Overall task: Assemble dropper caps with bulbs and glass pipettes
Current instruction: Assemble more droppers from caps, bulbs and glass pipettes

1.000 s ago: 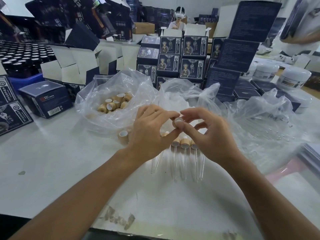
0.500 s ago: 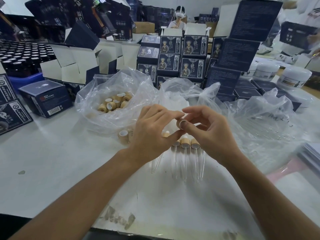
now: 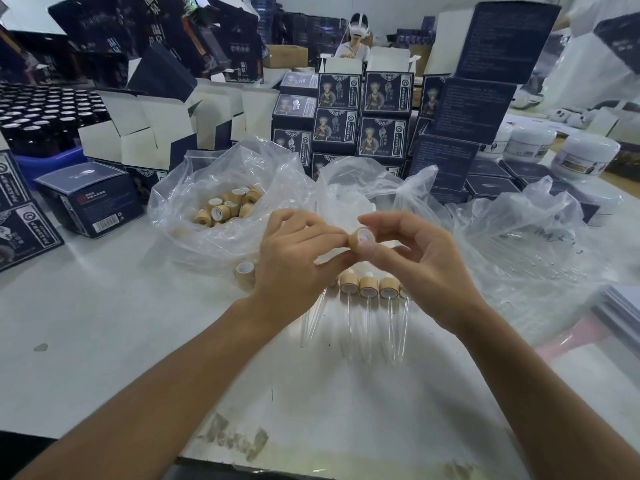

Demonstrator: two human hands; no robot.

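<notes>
Between both hands, above the table's middle, I hold one tan dropper cap [image 3: 360, 239] with its white-lined opening turned towards me. My left hand [image 3: 294, 258] pinches its left side with fingertips and thumb. My right hand [image 3: 415, 261] pinches its right side, thumb under it. Below the hands lies a row of several finished droppers [image 3: 367, 289], tan caps at the top and glass pipettes pointing towards me. One loose cap [image 3: 245, 271] stands left of my left hand. Whether a bulb sits in the held cap is hidden.
A clear bag of tan caps [image 3: 225, 209] lies behind my left hand, a second clear bag [image 3: 360, 188] behind the hands, a third with glass pipettes [image 3: 540, 244] to the right. Dark printed boxes [image 3: 360, 126] are stacked behind. White jars [image 3: 585, 157] stand far right. A person sits in the background.
The cap has turned between my fingertips so its open end faces me more. Both hands have stayed in nearly the same place.
</notes>
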